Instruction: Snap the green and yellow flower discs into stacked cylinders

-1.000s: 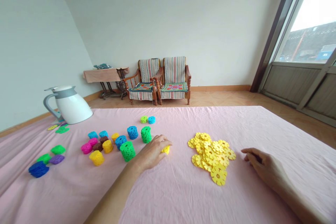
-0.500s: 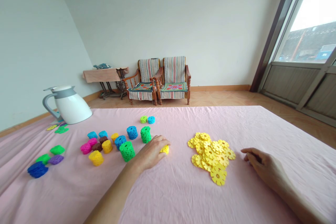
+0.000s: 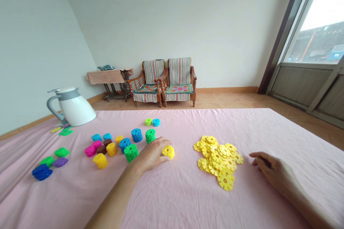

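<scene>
My left hand [image 3: 154, 152] rests on the cloth beside a short stack of yellow snowflake discs [image 3: 168, 152]. Its thumb and fingers are apart at the near-left and far sides of that stack, whose top is uncovered. A loose pile of yellow snowflake discs [image 3: 219, 157] spreads over the cloth between my hands. To the right of the pile lies my right hand [image 3: 274, 171], its fingers loosely bent and holding nothing. Just left of my left hand stand a green stack [image 3: 131, 153], another green stack [image 3: 150, 136] and a blue stack [image 3: 137, 135].
Further left stand several short stacks, among them a yellow one [image 3: 100, 161], a pink one [image 3: 90, 151] and a dark blue one [image 3: 42, 173]. A white jug [image 3: 77, 109] is at the far left on the pink tablecloth [image 3: 172, 200]. Two wooden chairs [image 3: 179, 75] stand by the wall.
My left hand has drawn slightly left and its fingers have come off the top of the yellow stack, which shows more fully. My right hand stays put. The view has shifted slightly.
</scene>
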Action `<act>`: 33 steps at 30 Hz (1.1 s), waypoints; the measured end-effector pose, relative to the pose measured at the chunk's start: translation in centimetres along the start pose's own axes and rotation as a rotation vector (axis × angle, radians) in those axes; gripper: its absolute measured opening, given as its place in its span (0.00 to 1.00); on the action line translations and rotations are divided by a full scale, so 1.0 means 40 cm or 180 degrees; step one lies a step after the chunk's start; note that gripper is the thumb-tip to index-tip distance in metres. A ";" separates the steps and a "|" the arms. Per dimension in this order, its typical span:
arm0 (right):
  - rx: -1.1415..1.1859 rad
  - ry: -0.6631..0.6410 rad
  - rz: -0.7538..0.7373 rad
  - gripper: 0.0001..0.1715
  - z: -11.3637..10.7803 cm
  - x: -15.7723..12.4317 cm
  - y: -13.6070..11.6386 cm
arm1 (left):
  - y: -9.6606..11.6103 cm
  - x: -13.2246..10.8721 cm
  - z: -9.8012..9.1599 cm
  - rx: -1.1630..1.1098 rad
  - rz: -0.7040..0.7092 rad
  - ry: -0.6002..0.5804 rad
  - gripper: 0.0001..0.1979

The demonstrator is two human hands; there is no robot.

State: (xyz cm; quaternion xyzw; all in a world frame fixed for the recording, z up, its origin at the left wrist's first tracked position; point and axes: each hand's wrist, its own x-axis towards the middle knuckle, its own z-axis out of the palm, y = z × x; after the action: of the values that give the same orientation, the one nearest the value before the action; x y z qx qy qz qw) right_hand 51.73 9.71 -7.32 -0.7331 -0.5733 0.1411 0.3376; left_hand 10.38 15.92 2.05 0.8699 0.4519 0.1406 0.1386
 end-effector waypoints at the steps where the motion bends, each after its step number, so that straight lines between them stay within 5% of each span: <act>1: -0.0024 -0.0001 0.0022 0.20 0.000 0.001 0.003 | 0.000 -0.001 -0.005 -0.0009 -0.0065 -0.0037 0.22; 13: 0.0149 0.0035 -0.0077 0.19 0.015 0.010 0.043 | -0.008 0.002 -0.008 0.0172 -0.0261 -0.0163 0.12; 33: 0.0205 -0.0007 0.0015 0.21 0.004 0.002 0.016 | -0.001 0.002 -0.005 -0.0002 -0.0256 -0.0078 0.15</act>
State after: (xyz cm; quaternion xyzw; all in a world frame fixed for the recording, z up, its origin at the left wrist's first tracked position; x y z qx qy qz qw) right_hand 52.12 9.75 -7.86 -0.7231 -0.5671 0.1610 0.3600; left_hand 10.30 16.03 2.22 0.8527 0.4847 0.1245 0.1500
